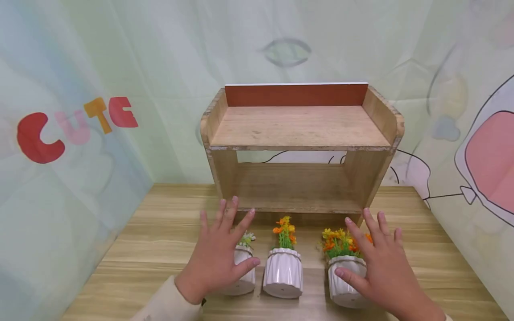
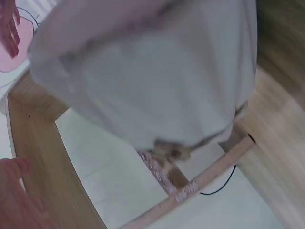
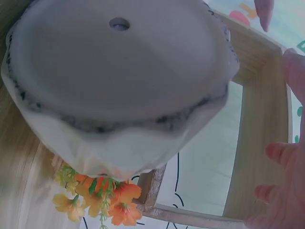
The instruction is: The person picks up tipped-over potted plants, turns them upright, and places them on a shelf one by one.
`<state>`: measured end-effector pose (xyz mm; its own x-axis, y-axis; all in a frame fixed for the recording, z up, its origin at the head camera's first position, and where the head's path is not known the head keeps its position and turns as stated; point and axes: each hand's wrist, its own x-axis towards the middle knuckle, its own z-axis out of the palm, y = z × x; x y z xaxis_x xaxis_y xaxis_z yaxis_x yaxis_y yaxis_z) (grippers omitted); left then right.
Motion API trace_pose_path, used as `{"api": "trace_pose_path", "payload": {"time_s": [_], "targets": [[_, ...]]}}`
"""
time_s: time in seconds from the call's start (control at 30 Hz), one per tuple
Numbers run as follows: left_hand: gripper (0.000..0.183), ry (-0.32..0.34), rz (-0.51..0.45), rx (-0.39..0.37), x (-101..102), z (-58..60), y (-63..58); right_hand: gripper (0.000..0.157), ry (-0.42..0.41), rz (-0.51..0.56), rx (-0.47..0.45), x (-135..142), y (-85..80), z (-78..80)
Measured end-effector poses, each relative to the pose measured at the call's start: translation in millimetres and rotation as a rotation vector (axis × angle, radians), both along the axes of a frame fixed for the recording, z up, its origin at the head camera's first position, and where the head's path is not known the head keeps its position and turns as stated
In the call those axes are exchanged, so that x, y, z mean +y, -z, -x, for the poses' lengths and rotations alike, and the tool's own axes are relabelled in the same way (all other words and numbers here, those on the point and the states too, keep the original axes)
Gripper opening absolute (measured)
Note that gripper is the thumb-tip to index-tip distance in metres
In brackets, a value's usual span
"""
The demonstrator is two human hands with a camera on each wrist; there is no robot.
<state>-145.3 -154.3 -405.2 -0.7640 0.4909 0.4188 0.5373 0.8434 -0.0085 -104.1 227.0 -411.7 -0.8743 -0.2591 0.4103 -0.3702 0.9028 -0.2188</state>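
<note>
My left hand (image 1: 214, 252) is spread over the left white pot (image 1: 244, 281), which holds small white flowers (image 1: 246, 240) and is partly hidden by the hand. In the left wrist view a ribbed white pot (image 2: 157, 95) looms close, with twine and a small bow around it. My right hand (image 1: 383, 265), fingers fanned out, overlaps the right white pot (image 1: 346, 285) of orange and yellow flowers (image 1: 337, 240). Its underside, with a round hole, faces the right wrist view. Between the hands lies the middle white pot (image 1: 283, 274) with orange flowers (image 1: 286, 232), base toward me.
A two-tier wooden shelf (image 1: 299, 127) with a reddish back strip stands at the back of the wood-grain table (image 1: 132, 249), right behind the flowers. Printed curtains (image 1: 160, 67) enclose the table at the back and on both sides.
</note>
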Motion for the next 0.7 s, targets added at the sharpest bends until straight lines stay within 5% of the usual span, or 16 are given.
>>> {"api": "trace_pose_path", "payload": {"time_s": [0.3, 0.7], "targets": [[0.098, 0.058, -0.113, 0.053, -9, 9.6, -13.3, 0.103, 0.016, 0.093, -0.012, 5, -1.4, -0.3], [0.09, 0.089, -0.2, 0.142, -13, 23.2, -45.7, 0.101, 0.097, 0.208, -0.118, 18, -4.2, -0.6]]}}
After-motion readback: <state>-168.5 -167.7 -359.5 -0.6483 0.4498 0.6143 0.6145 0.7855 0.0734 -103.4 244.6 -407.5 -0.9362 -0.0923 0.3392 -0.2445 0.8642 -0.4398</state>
